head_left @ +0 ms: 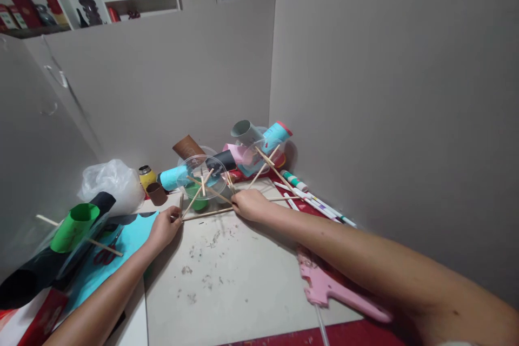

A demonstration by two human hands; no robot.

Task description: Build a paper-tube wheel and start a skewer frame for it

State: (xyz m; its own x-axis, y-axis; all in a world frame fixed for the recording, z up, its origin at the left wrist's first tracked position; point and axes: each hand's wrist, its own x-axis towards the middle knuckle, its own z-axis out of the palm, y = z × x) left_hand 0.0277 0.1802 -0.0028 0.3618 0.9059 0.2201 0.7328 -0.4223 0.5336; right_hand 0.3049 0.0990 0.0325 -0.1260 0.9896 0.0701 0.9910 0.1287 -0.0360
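Note:
My left hand [165, 227] pinches the left corner of a frame of thin wooden sticks [208, 213], where several of them meet. My right hand [250, 205] closes around another joint of the same frame, farther right; its fingertips partly hide the joint. One long stick runs low between both hands and on past the right one. Slanted sticks rise from the frame toward a clear round plastic lid [225, 173] at the back. A second clear lid [245, 158] lies behind crossed sticks [270, 161] to the right.
A pink glue gun [328, 286] lies under my right forearm. Markers [324, 208] line the right wall. Paper tubes, brown [188, 148] and grey [245, 131], stand at the back. At left are red scissors [106, 255], a green tube [75, 230] and a plastic bag [111, 184].

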